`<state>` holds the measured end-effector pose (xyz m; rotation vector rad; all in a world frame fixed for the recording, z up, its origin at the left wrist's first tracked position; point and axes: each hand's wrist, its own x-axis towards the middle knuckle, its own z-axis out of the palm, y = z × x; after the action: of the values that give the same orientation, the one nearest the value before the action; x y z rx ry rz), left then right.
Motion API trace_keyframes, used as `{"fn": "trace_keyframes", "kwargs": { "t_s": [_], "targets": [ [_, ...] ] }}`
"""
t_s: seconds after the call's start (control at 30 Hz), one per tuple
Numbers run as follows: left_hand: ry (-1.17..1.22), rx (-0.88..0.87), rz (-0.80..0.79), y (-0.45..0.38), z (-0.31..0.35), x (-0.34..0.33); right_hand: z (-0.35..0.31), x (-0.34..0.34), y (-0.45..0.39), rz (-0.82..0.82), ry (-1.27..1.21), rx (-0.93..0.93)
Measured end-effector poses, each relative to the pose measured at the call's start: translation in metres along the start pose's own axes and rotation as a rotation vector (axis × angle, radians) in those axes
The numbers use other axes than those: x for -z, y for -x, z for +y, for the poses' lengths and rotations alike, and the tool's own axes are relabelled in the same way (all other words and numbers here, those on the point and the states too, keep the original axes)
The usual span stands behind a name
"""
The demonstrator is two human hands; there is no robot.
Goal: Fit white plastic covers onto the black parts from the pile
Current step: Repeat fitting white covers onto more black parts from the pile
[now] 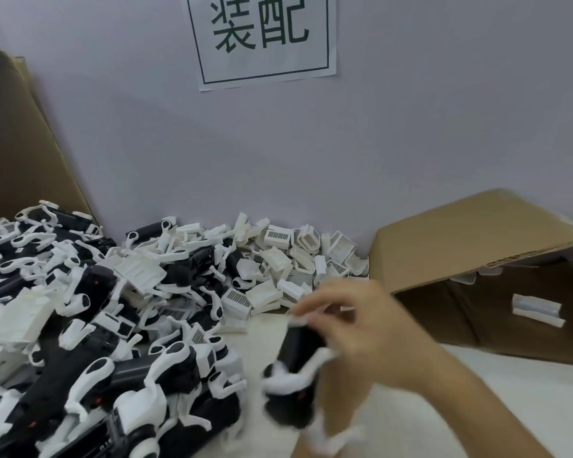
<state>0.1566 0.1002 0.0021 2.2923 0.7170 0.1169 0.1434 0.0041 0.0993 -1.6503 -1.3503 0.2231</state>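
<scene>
**Right hand on a black part at the near edge of the table**

Closest in, the right hand (351, 328) comes in from the lower right, fingers curled round a black part (298, 368) with white pieces on it, held just above the table (497, 408). It's blurred, so the fit can't be judged. The left hand isn't in view. To the left, the pile of black parts (90, 358) sprawls across the table. Just beyond the hand, a heap of loose white plastic covers (298, 259) sits against the wall. Right of it, an open cardboard box (497, 279) with one white piece (538, 309) inside. High on the wall, a paper sign (262, 38).
</scene>
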Motion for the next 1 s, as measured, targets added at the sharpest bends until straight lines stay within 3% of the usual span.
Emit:
{"fn": "trace_keyframes", "kwargs": {
  "t_s": [0.1, 0.23, 0.27, 0.37, 0.47, 0.63, 0.73, 0.83, 1.0],
  "targets": [
    [0.418, 0.168, -0.159, -0.010, -0.001, 0.002, 0.033, 0.034, -0.001, 0.311, -0.146, -0.040],
    [1.085, 0.357, -0.389, -0.004, 0.008, 0.017, 0.079, 0.043, 0.005, 0.469, -0.400, -0.186],
    [1.204, 0.328, -0.407, 0.003, 0.009, 0.016, 0.088, 0.041, 0.006, 0.480, -0.483, -0.239],
    [1.466, 0.213, -0.201, 0.016, 0.003, 0.009, 0.110, 0.023, 0.010, 0.483, -0.670, -0.329],
    [1.491, 0.122, -0.213, 0.021, -0.001, 0.012, 0.121, 0.005, 0.013, 0.467, -0.729, -0.345],
    [1.481, 0.111, -0.139, 0.021, -0.011, 0.015, 0.125, -0.022, 0.020, 0.704, -0.404, -0.216],
    [1.491, 0.193, -0.105, 0.019, -0.014, 0.023, 0.123, -0.028, 0.024, 0.701, -0.291, -0.123],
    [1.600, 0.166, -0.091, 0.016, -0.021, 0.033, 0.123, -0.028, 0.024, 0.683, -0.275, -0.121],
    [1.655, 0.213, 0.252, 0.007, -0.025, 0.032, 0.125, -0.030, 0.024, 0.636, -0.149, -0.145]
  ]
}}
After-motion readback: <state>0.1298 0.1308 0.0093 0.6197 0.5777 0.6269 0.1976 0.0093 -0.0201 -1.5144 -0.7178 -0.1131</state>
